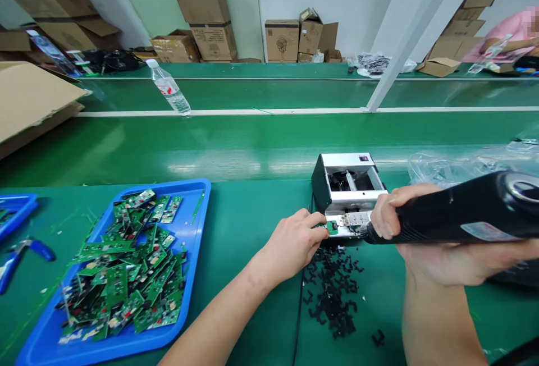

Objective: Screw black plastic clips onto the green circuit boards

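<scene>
Small green board [331,227] sits at the front lip of the metal box fixture [347,186], right of centre on the green bench. Left hand [295,242] pinches it by fingertips from 9 o'clock. Right hand [421,259] is wrapped tight around the black power tool [455,214], whose nose comes in at 3 o'clock, at the fixture's front edge. Loose black bits [332,293] at 6 o'clock. Blue tray [197,242] of green boards [126,265] at 9 o'clock, well apart. Water bottle [169,88] at 10 o'clock, far side.

blue tray [197,209], green boards [126,270], black tool [455,214]
</scene>
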The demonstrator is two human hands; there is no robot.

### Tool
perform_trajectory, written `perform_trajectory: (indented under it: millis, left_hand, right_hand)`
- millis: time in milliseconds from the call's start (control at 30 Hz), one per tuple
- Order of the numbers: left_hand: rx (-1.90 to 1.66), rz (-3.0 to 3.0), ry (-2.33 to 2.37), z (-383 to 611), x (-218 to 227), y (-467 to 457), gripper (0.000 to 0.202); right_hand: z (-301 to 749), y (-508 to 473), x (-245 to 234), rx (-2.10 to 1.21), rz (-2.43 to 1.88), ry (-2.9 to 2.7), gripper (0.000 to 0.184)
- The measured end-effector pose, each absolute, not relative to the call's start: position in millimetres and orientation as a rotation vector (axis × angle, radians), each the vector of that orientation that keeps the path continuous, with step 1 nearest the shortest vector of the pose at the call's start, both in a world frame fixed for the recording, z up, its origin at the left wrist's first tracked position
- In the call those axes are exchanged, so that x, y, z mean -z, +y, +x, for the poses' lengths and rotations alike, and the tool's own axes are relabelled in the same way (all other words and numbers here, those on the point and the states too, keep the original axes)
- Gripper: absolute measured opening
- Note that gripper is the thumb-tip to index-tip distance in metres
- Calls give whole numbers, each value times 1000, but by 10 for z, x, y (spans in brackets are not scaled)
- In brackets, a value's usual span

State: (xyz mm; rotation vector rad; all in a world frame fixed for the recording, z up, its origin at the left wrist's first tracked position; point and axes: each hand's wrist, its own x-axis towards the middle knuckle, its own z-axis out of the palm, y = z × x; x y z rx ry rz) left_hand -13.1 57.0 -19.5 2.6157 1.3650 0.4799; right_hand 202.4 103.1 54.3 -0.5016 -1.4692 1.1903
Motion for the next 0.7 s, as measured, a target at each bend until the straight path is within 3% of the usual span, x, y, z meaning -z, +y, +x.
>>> perform_trajectory:
  millis: [233, 433, 600, 700]
  left_hand:
    - [-465, 2617, 1362, -131, 189, 565, 13]
    - [-465, 2619, 1362, -126, 191, 567, 17]
    - [-457, 2621, 1361, -120, 196, 573, 19]
    - [-457, 2618, 1364, -122, 195, 572, 17]
  right_hand:
    - [1852, 951, -858, -1243, -360, -1387, 56]
    - [1595, 1001, -968, -1246, -505, -1322, 74]
    - [1602, 1006, -904, -1271, -470, -1327, 73]
    - [1721, 1007, -894, -1238, -460, -1360, 64]
